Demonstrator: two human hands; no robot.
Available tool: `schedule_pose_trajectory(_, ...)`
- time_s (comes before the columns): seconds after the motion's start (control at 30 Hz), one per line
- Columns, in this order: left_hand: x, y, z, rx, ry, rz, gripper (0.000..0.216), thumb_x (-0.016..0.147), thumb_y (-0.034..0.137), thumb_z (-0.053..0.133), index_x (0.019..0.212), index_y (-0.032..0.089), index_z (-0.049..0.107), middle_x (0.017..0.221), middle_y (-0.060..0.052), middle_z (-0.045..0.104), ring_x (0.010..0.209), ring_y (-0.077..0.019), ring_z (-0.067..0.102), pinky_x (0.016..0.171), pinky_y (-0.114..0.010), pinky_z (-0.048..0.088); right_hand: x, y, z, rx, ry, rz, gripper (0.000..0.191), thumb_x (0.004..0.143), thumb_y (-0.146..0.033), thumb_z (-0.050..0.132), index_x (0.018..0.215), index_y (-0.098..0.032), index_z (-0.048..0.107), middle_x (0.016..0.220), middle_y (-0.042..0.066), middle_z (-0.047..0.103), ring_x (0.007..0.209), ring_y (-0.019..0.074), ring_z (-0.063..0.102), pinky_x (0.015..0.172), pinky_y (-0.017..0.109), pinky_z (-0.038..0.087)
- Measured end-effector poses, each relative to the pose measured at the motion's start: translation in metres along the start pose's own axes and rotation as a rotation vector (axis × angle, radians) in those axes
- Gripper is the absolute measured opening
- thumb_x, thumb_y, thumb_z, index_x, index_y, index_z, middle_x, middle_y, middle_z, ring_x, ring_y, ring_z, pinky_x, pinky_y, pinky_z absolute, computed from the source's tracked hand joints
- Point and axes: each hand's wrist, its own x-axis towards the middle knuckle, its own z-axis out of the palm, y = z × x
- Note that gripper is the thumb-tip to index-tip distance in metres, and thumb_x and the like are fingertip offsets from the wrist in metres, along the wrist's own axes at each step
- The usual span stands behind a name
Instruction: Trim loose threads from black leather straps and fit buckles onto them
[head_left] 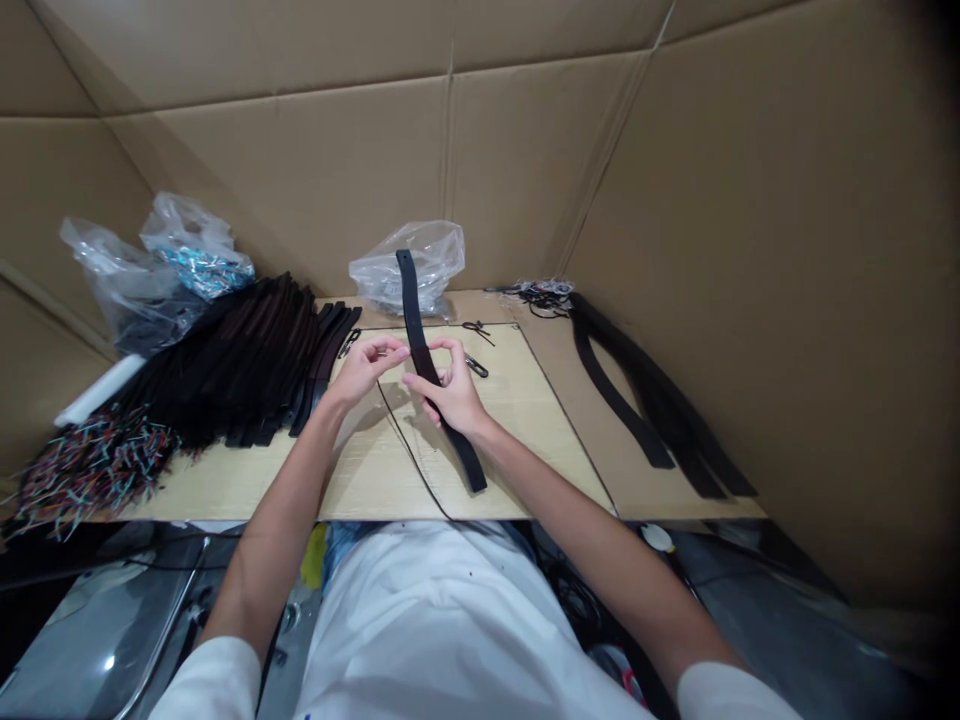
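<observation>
The table (pixel 536 440) has a pale panel (pixel 495 440) bordered at right by cardboard (pixel 574 400). Overlapping dark strips (pixel 255 360) with multicoloured threads (pixel 101 465) occupy the left side. A clear bag (pixel 442 255) sits at rear centre, a small black tool (pixel 476 367) ahead of it, tangled thread scraps (pixel 551 298) at rear right, and long black strips (pixel 660 400) rest on the cardboard.

Forearms (pixel 285 505) angled inward, left hand (pixel 364 370) near right hand (pixel 456 395), fingers (pixel 451 346) curled
</observation>
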Motion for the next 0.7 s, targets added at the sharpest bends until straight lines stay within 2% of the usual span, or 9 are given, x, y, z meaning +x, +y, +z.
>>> schedule_pose_trajectory(0.07, 0.001, -0.003, 0.000, -0.089, -0.022, -0.057, 0.050, 0.075, 0.060, 0.094, 0.086, 0.015, 0.077, 0.064, 0.005, 0.049, 0.058, -0.0079, 0.032, 0.056, -0.025, 0.021, -0.002, -0.001, 0.001, -0.014, 0.013, -0.035, 0.066, 0.088, -0.046, 0.088, 0.123, -0.032, 0.035, 0.056, -0.019, 0.058, 0.032, 0.0094, 0.048, 0.032, 0.014, 0.035)
schedule_pose_trajectory(0.13, 0.000, -0.005, 0.000, -0.177, -0.091, -0.116, 0.051, 0.076, 0.058, 0.095, 0.098, 0.016, 0.079, 0.063, 0.007, 0.043, 0.056, -0.0070, 0.027, 0.055, -0.026, 0.016, -0.004, -0.004, -0.001, -0.018, -0.014, -0.043, 0.066, 0.087, -0.044, 0.089, 0.125, -0.032, 0.036, 0.056, -0.019, 0.058, 0.032, 0.0098, 0.049, 0.033, 0.014, 0.036)
schedule_pose_trajectory(0.23, -0.002, -0.004, 0.002, -0.261, -0.188, -0.149, 0.056, 0.078, 0.058, 0.094, 0.111, 0.016, 0.078, 0.063, 0.008, 0.041, 0.054, -0.0064, 0.025, 0.056, -0.027, 0.012, -0.005, -0.009, -0.006, 0.007, -0.102, 0.041, 0.071, 0.084, -0.046, 0.091, 0.127, -0.030, 0.038, 0.057, -0.017, 0.062, 0.030, 0.0107, 0.048, 0.031, 0.016, 0.036)
schedule_pose_trajectory(0.33, -0.003, -0.003, 0.007, -0.310, -0.120, -0.108, 0.056, 0.075, 0.060, 0.096, 0.101, 0.015, 0.077, 0.063, 0.007, 0.044, 0.053, -0.0057, 0.025, 0.056, -0.027, 0.012, -0.002, -0.013, -0.010, 0.072, -0.142, 0.111, 0.069, 0.083, -0.053, 0.090, 0.129, -0.027, 0.045, 0.060, -0.013, 0.066, 0.029, 0.0096, 0.046, 0.029, 0.017, 0.031)
schedule_pose_trajectory(0.43, -0.003, -0.001, 0.013, -0.351, 0.031, -0.091, 0.056, 0.067, 0.059, 0.101, 0.080, 0.016, 0.067, 0.059, 0.008, 0.042, 0.052, -0.0046, 0.027, 0.055, -0.026, 0.014, 0.002, -0.015, -0.010, 0.145, -0.117, 0.110, 0.057, 0.084, -0.058, 0.087, 0.117, -0.022, 0.057, 0.066, -0.007, 0.070, 0.033, 0.0087, 0.050, 0.030, 0.018, 0.033)
schedule_pose_trajectory(0.5, -0.002, 0.001, 0.015, -0.363, 0.090, -0.110, 0.059, 0.065, 0.057, 0.102, 0.073, 0.016, 0.061, 0.057, 0.009, 0.039, 0.050, -0.0038, 0.025, 0.053, -0.025, 0.013, 0.004, -0.015, -0.009, 0.169, -0.088, 0.115, 0.052, 0.085, -0.061, 0.084, 0.108, -0.020, 0.061, 0.072, -0.002, 0.074, 0.036, 0.0092, 0.054, 0.031, 0.020, 0.036)
schedule_pose_trajectory(0.6, -0.002, 0.004, 0.014, -0.383, 0.072, -0.136, 0.056, 0.066, 0.056, 0.101, 0.074, 0.016, 0.064, 0.055, 0.010, 0.034, 0.049, -0.0034, 0.021, 0.052, -0.026, 0.010, 0.005, -0.015, -0.009, 0.207, -0.085, 0.135, 0.052, 0.089, -0.064, 0.080, 0.107, -0.018, 0.064, 0.080, 0.004, 0.079, 0.038, 0.0107, 0.057, 0.033, 0.022, 0.039)
schedule_pose_trajectory(0.7, -0.002, 0.005, 0.012, -0.426, 0.016, -0.141, 0.052, 0.068, 0.055, 0.100, 0.075, 0.016, 0.065, 0.054, 0.011, 0.029, 0.048, -0.0037, 0.018, 0.052, -0.026, 0.010, 0.005, -0.015, -0.009, 0.259, -0.081, 0.123, 0.056, 0.089, -0.065, 0.080, 0.116, -0.022, 0.057, 0.082, 0.003, 0.081, 0.038, 0.0120, 0.058, 0.033, 0.022, 0.038)
